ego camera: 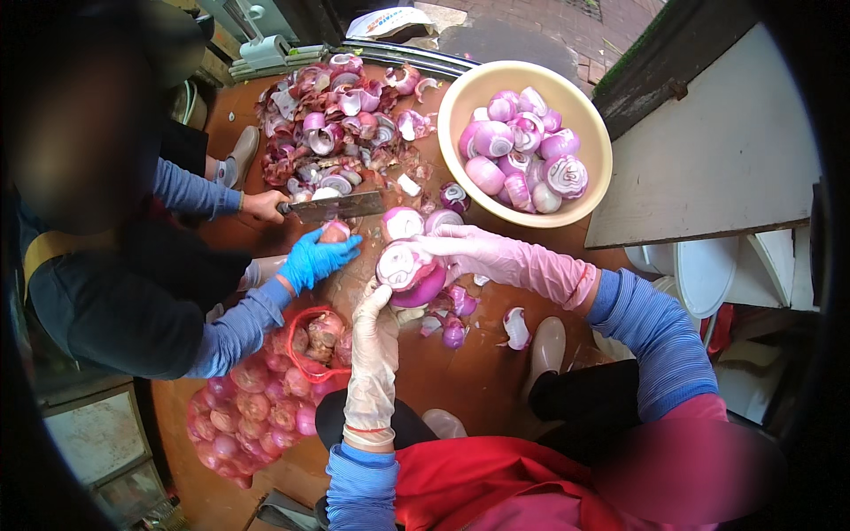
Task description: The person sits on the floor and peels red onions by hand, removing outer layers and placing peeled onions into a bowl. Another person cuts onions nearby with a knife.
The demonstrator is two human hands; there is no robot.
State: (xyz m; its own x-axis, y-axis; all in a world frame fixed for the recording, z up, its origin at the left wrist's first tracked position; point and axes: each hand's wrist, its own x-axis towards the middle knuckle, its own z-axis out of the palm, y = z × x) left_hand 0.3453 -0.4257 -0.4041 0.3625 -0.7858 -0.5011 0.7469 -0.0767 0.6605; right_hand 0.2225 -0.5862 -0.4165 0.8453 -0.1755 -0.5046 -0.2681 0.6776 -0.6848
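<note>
A large red onion, its cut end facing up, sits between my two gloved hands. My left hand, in a pale thin glove, supports it from the near left side. On the far right side, the fingers of my right hand press against it; that glove looks pinkish. Just beyond are a cut onion and another peeled onion. Pieces of purple peel lie on the floor beneath my hands.
A co-worker's hand grips a cleaver; their blue-gloved hand holds an onion. Peelings are heaped beyond. A cream basin holds peeled onions. A red mesh bag of onions lies at left, a white panel at right.
</note>
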